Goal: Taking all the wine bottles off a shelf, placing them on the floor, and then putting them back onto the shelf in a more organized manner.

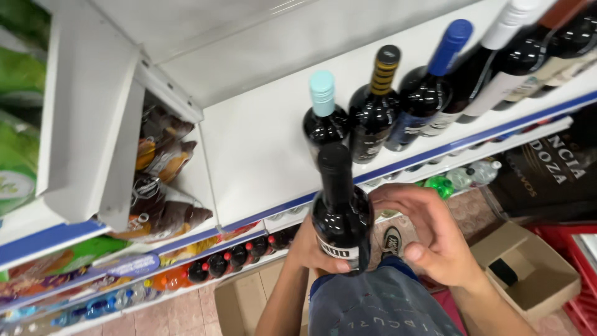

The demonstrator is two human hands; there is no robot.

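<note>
holding a dark wine bottle [341, 214] upright by its lower body, the left hand [320, 249] is wrapping fingers around the label band so the weight is sitting in the palm, while the right hand [429, 233] is hovering just beside the bottle's shoulder, fingers curled half open and holding nothing, seemingly steadying it. the bottle is sitting in front of the white shelf [261, 149], level with its blue-edged lip, near a row of wine bottles standing neck-up: a pale-blue-capped one [323, 118], a yellow-and-black-striped-capped one [375, 112] and a blue-capped one [429, 87]. below, cola bottles [242, 255] are lining a lower shelf, and an open cardboard box [528, 267] is resting on the tiled floor [180, 314].
</note>
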